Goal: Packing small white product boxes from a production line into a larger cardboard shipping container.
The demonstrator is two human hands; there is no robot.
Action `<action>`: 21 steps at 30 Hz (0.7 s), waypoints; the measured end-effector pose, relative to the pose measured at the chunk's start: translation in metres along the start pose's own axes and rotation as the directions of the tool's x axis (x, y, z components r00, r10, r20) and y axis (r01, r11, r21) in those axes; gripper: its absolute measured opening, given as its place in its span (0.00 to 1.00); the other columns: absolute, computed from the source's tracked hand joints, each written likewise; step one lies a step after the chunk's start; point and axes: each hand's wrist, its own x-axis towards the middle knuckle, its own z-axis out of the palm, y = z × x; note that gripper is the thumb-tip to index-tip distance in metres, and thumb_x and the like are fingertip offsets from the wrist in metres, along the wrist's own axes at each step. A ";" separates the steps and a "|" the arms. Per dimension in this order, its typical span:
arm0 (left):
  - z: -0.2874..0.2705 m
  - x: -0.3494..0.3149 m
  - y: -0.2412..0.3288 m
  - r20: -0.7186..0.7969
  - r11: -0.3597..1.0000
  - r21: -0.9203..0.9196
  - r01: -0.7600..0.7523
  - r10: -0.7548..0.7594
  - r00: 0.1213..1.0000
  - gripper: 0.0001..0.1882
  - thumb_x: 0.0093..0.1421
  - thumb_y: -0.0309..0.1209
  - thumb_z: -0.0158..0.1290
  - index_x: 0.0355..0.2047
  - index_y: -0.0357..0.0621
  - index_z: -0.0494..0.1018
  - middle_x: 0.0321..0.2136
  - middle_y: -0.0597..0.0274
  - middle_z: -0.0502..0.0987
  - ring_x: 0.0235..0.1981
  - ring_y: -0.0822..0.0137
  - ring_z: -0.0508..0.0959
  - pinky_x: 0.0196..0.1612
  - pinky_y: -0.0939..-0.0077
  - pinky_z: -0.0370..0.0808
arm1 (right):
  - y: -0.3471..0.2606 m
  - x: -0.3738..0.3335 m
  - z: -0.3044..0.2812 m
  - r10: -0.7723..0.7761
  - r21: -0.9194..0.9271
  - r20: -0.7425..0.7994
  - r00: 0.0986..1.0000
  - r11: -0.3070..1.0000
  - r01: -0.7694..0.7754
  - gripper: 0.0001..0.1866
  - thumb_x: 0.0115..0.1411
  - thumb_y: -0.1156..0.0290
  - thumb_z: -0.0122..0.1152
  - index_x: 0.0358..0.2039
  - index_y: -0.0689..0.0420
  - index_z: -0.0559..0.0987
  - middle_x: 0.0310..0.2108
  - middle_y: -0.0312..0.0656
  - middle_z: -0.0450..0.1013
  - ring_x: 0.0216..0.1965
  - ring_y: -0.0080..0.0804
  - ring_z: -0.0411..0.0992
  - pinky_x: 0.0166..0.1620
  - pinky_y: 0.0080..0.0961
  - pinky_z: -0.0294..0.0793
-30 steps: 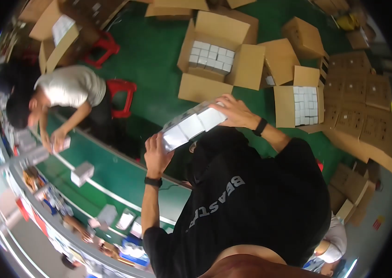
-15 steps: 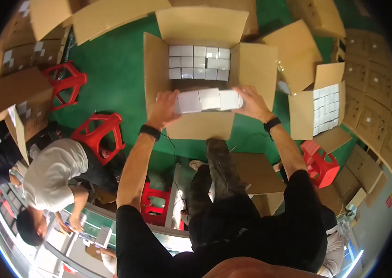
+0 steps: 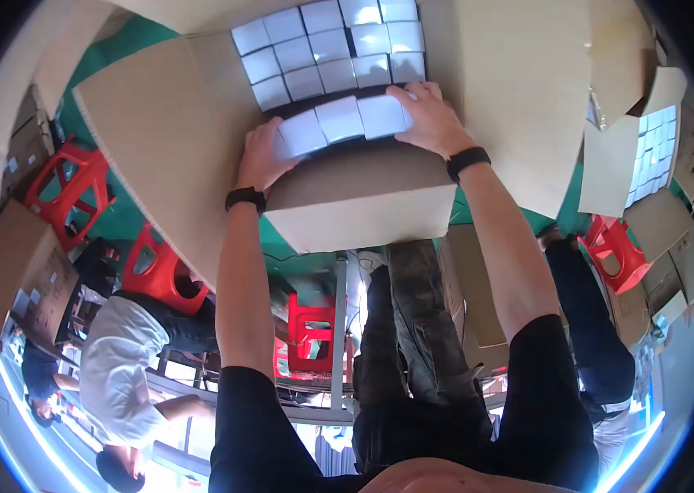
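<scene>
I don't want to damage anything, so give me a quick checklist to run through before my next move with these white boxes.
1. Left hand on the row's left end: ok, gripping it.
2. Right hand on the right end: ok, gripping it.
3. Held row of white boxes together: ok, three visible side by side, slightly arched.
4. Side flaps spread outward: ok, both left flap and right flap.
5. Gap to the packed boxes: ok, a narrow dark strip shows.
6. Held row resting on something below: cannot tell, its underside is hidden.
</scene>
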 end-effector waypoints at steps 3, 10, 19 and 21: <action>0.030 0.026 -0.020 -0.068 1.000 -0.014 0.019 -0.020 0.997 0.43 0.42 0.30 0.70 0.60 0.43 0.66 0.55 0.50 0.72 0.58 0.45 0.67 0.62 0.57 0.66 | 0.009 0.022 0.030 0.054 -0.097 -0.042 0.998 0.994 -0.058 0.43 0.43 0.66 0.76 0.61 0.44 0.69 0.55 0.42 0.69 0.59 0.51 0.62 0.62 0.49 0.65; 0.084 0.060 -0.045 -0.285 0.925 0.370 -0.093 0.208 0.936 0.39 0.45 0.31 0.69 0.59 0.50 0.67 0.56 0.54 0.69 0.59 0.50 0.66 0.62 0.50 0.64 | 0.044 0.047 0.093 -0.004 -0.293 -0.177 0.984 0.955 -0.049 0.43 0.43 0.65 0.77 0.61 0.41 0.69 0.56 0.39 0.67 0.60 0.47 0.62 0.65 0.56 0.56; 0.099 0.072 -0.037 -0.442 0.856 0.516 0.037 0.228 0.868 0.39 0.46 0.31 0.68 0.60 0.53 0.66 0.54 0.57 0.68 0.58 0.52 0.67 0.62 0.44 0.62 | 0.045 0.051 0.106 -0.009 -0.430 -0.258 0.966 0.897 -0.107 0.44 0.45 0.63 0.78 0.62 0.46 0.66 0.55 0.43 0.66 0.59 0.45 0.63 0.66 0.51 0.55; 0.094 0.055 -0.019 -0.441 0.909 0.416 0.042 0.161 0.883 0.33 0.51 0.31 0.64 0.59 0.51 0.67 0.53 0.55 0.69 0.57 0.52 0.67 0.63 0.45 0.62 | 0.035 0.039 0.091 0.011 -0.405 -0.215 0.977 0.909 -0.100 0.42 0.48 0.63 0.76 0.62 0.50 0.66 0.55 0.44 0.65 0.58 0.47 0.64 0.64 0.49 0.59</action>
